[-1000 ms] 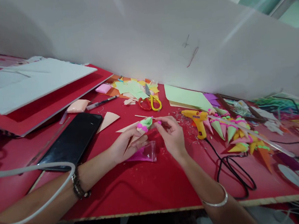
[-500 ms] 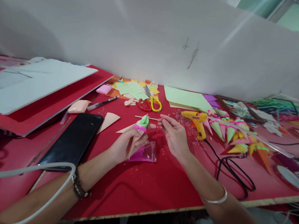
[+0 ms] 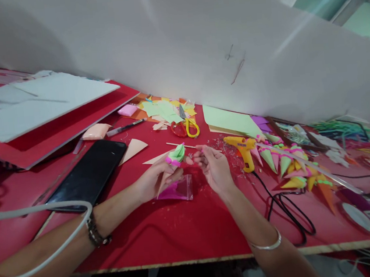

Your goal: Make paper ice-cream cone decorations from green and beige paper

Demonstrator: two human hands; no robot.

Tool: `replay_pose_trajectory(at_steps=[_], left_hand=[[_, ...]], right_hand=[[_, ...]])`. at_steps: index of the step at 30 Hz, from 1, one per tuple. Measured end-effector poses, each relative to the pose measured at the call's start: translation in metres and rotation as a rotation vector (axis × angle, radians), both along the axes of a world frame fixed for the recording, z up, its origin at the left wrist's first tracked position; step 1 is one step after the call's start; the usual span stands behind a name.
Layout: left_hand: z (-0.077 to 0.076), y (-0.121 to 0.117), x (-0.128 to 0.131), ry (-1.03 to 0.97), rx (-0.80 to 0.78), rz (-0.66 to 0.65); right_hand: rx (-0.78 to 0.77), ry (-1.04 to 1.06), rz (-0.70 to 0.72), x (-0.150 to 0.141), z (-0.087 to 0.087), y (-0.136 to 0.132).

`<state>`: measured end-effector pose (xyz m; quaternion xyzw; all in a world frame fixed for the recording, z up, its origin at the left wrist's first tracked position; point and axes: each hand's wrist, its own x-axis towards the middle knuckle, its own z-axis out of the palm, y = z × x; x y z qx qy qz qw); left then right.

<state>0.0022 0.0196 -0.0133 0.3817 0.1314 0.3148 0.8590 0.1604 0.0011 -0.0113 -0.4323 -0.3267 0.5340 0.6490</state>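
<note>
My left hand (image 3: 156, 177) is closed around a small peach paper cone (image 3: 165, 181). The cone carries a swirled light green clay top (image 3: 177, 152) with bright pink clay dots along its rim and a pink tip. To the right of it, my right hand (image 3: 215, 166) is pinched, its fingertips a short gap from the cone; whatever lies between them is too small to make out. Behind both hands a thin stick (image 3: 181, 145) lies on the table. Under the left hand rests a clear bag of magenta clay (image 3: 177, 191).
A yellow glue gun (image 3: 243, 147) with a black cord lies right of my right hand, beside several decorated paper cones (image 3: 286, 161). Scissors (image 3: 192, 128) and paper scraps (image 3: 160, 110) lie behind. A black phone (image 3: 91, 172), flat paper pieces (image 3: 133, 149) and large boards (image 3: 48, 97) are left.
The fingers of my right hand have curled inward into a tighter pinch. My left hand keeps its hold on the cone, almost in the same spot.
</note>
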Motion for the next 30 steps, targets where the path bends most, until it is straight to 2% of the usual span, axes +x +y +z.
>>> replay_pose_trajectory(at_steps=[5,13,21,30], left_hand=[[0.0006,0.0005,0.0000,0.005,-0.001,-0.032],[0.0028,-0.0009,0.0020,-0.013,0.012,-0.044],[0.0091,-0.0031,0.0031,0.031,0.021,-0.030],[0.0013,-0.0056,0.0034,0.103,0.174,-0.075]], right_hand=[[-0.007,0.002,-0.041,0.0022,-0.0011,0.0002],[-0.024,0.156,0.019,0.0020,-0.0012,0.0032],[-0.019,0.145,-0.007,0.0024,-0.0008,0.0049],[0.028,0.114,-0.025,0.0079,0.0014,0.0045]])
